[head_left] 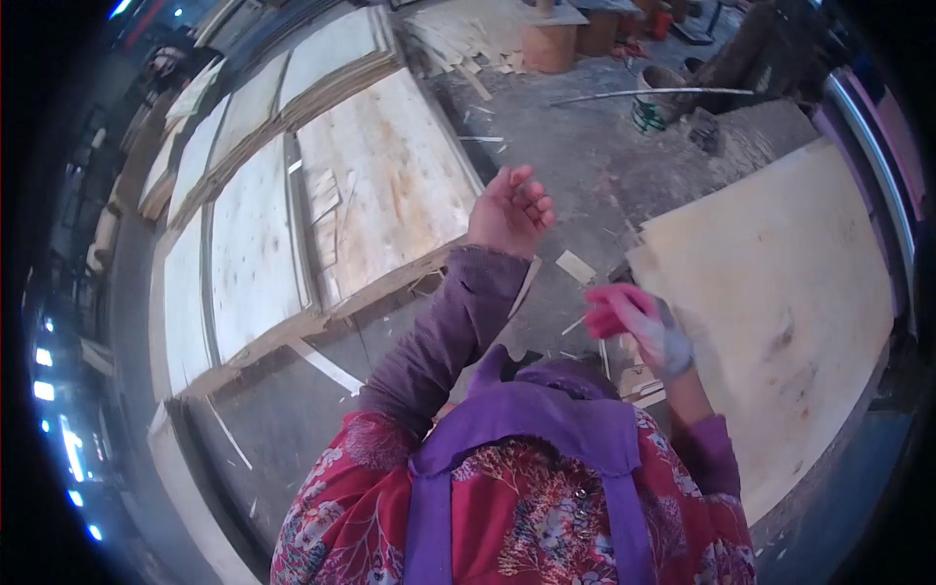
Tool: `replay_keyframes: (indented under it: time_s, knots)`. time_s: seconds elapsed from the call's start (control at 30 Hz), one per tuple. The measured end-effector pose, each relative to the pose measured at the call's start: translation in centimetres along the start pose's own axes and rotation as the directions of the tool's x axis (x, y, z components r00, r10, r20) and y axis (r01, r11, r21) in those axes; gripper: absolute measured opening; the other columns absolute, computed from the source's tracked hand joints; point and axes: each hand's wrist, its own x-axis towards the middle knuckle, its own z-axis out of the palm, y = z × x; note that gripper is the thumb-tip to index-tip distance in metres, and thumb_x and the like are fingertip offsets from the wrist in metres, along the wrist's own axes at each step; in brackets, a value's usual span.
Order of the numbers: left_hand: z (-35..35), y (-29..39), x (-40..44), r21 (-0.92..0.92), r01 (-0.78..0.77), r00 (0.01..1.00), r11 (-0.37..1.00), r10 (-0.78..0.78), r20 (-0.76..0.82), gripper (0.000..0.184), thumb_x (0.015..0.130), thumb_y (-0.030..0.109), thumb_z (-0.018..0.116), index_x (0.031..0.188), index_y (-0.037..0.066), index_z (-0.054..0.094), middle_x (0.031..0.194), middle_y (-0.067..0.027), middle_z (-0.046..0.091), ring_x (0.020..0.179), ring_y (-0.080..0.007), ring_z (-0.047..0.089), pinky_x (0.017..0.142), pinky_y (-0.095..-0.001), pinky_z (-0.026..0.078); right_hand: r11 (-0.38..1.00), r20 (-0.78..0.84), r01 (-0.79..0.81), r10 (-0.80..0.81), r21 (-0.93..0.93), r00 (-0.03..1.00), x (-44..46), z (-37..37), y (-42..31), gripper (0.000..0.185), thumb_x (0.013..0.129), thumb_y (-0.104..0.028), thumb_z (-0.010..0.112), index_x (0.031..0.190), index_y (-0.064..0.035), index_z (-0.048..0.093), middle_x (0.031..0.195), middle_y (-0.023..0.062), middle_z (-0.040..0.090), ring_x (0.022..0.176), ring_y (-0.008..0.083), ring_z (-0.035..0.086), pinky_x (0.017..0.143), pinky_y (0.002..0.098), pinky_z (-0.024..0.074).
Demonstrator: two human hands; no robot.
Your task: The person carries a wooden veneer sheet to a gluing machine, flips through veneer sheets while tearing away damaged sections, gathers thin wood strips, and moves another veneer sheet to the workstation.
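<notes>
My left hand [512,212], bare below a dark purple sleeve, is raised over the floor beside the near stack's right corner. Its fingers are loosely curled, and nothing shows in them. My right hand [636,327] wears a pink and grey glove. It hovers at the left edge of a large wood veneer sheet [770,292], fingers bent and partly apart, with no held thing visible. Whether it touches the sheet I cannot tell. To the left lie stacked veneer sheets [385,166], with narrow broken strips [327,210] on top.
More veneer stacks [255,229] stand at the left. Wood scraps [575,266] litter the floor. A bucket [655,97] with a long stick [673,93] across it stands at the back, near an orange drum [548,47]. A metal rail [873,146] runs along the right.
</notes>
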Motion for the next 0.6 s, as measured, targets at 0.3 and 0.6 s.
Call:
replay_keyframes:
  time_s: [0.3,0.6]
  knots:
    - [-9.2,11.2,-18.1,0.066,-0.410,0.863,0.910,0.410,-0.296,0.028,0.088,0.033,0.043,0.098,0.007,0.051,0.069,-0.0048,0.053,0.067,-0.0213,0.051,0.064,-0.0352,0.043,0.983,0.174,0.065,-0.096,0.174,0.980,9.4,19.8,0.4,0.020,0.084,-0.024,0.055,0.086,-0.0040,0.058,0.068,0.0035,0.059,0.054,0.0122,0.056,0.049,0.0244,0.0471]
    - [-17.9,18.5,-32.0,-0.106,-0.795,0.504,0.597,0.553,-0.663,0.025,0.089,0.028,0.042,0.089,0.006,0.053,0.069,-0.0056,0.051,0.063,-0.0193,0.048,0.061,-0.0332,0.043,0.984,-0.115,-0.034,0.014,-0.178,0.993,20.0,14.6,9.8,0.028,0.081,-0.029,0.059,0.104,-0.0136,0.057,0.105,0.0060,0.059,0.091,0.0137,0.056,0.069,0.0322,0.0472]
